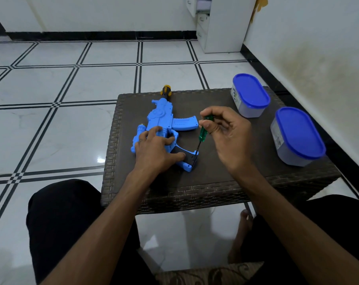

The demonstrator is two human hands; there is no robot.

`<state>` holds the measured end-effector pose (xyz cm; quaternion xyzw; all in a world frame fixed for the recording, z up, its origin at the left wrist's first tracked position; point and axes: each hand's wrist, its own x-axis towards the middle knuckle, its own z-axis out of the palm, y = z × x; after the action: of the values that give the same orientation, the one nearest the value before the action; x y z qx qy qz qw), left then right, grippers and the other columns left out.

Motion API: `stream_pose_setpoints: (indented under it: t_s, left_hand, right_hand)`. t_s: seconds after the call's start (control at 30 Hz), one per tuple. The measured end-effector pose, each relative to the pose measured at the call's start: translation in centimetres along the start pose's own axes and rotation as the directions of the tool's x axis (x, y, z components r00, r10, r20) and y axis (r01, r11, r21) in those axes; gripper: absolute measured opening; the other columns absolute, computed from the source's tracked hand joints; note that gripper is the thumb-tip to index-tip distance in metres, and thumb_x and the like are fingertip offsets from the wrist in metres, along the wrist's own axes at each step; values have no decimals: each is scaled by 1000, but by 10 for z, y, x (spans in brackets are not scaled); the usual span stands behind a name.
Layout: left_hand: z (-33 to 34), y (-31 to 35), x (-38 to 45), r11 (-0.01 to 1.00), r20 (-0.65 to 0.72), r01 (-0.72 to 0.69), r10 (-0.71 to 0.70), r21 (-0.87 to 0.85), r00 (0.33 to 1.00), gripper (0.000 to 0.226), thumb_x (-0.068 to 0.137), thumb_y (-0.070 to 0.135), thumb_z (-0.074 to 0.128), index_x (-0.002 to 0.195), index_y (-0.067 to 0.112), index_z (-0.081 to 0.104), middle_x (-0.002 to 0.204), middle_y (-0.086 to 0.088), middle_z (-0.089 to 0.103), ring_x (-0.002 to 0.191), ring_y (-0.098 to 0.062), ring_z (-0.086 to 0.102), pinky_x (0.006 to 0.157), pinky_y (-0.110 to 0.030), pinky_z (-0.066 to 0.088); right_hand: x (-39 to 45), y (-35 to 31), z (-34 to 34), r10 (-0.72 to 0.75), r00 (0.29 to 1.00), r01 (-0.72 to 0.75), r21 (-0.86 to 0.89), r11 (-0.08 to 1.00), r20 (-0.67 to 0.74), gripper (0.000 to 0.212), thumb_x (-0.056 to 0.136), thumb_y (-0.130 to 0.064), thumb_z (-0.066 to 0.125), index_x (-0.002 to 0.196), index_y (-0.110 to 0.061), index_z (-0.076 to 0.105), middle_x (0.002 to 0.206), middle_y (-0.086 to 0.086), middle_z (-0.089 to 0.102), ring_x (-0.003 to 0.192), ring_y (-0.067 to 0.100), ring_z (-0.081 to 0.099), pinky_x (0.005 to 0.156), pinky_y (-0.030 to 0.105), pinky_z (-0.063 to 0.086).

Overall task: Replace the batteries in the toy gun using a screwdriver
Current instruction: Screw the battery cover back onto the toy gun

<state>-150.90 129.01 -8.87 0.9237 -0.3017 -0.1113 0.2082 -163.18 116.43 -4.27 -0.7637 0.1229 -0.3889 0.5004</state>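
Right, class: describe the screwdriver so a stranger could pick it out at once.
Start at the dark woven table, where a blue toy gun lies. Beside its grip, the right hand pinches the screwdriver, tip down at the grip's end. It is the table's only green, see-through thing.

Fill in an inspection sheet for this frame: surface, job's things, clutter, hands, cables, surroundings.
Surface: dark woven table.
Job's things: blue toy gun lying flat; green screwdriver, tip at the grip's black cover.
Clutter: two blue-lidded containers, closed, at the right.
Hands: left hand presses the gun down; right hand pinches the screwdriver handle.
Cables: nothing seen.
Surroundings: white tiled floor, white cabinet, the person's knees.
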Motion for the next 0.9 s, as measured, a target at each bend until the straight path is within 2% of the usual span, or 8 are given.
stream_pose_setpoints:
  t_s: [0.13,0.3,0.4,0.5,0.57,0.7,0.83,0.9]
  left_hand:
    - [0,0,-1,1000,2,-4,4,7,1000,67,72,57,72,133,33,56,157,3,24,144,-28,12,116,-47,17]
    - [1,0,-1,1000,-13,-12,12,-1,1000,66,72,57,72,132,33,57,156,3,25,143,-27,14,117,-46,18]
    - [1,0,-1,1000,-14,-11,11,-9,1000,67,71,57,72,132,34,57,156,3,25,143,-27,14,117,-46,17]
    - [1,0,-1,1000,-7,-13,13,-8,1000,67,71,57,72,132,34,57,156,2,25,143,-28,13,117,-46,18]
    - [0,0,-1,1000,-7,-13,13,-12,1000,66,72,56,72,132,34,57,156,2,25,143,-28,13,117,-46,18]
    - [0,1,-3,1000,-12,-16,15,-27,1000,65,72,55,73,131,33,58,156,2,25,144,-28,13,117,-46,17]
    - [-1,1,-3,999,-19,-15,14,-40,1000,64,71,55,74,129,34,59,156,3,26,143,-26,14,117,-46,17]
    - [-1,0,-3,999,-19,-12,11,-42,1000,64,71,54,74,129,34,59,156,3,26,143,-26,14,117,-46,17]
  right_hand:
    - [1,-5,0,-37,997,42,-73,996,67,20,87,-6,69,100,-20,65,99,0,65,92,12,66,81,32,58]
    - [3,-7,8,-165,972,219,-389,895,168,10,89,-13,65,99,-13,67,91,1,53,73,4,48,66,12,39]
    - [1,-5,8,-199,938,304,-399,865,283,15,95,-9,51,103,-8,63,104,5,56,92,13,54,79,24,44]
    - [1,-13,1,-86,892,228,-278,933,443,28,98,-4,39,119,-10,57,119,1,59,107,12,59,91,31,49]
    - [4,-16,-1,-20,879,154,-243,958,477,29,100,-6,43,124,-15,57,112,-2,65,100,10,65,86,34,53]
    - [3,-11,2,-149,911,296,-358,886,384,8,96,-17,58,100,-13,64,85,-8,62,77,9,59,70,33,50]
    - [4,-10,0,-104,905,259,-342,903,412,32,98,-7,44,128,-9,57,127,2,58,117,9,54,98,20,42]
    - [7,-14,-4,-90,891,223,-256,941,444,40,96,3,43,133,-8,56,133,4,58,123,9,54,103,20,43]
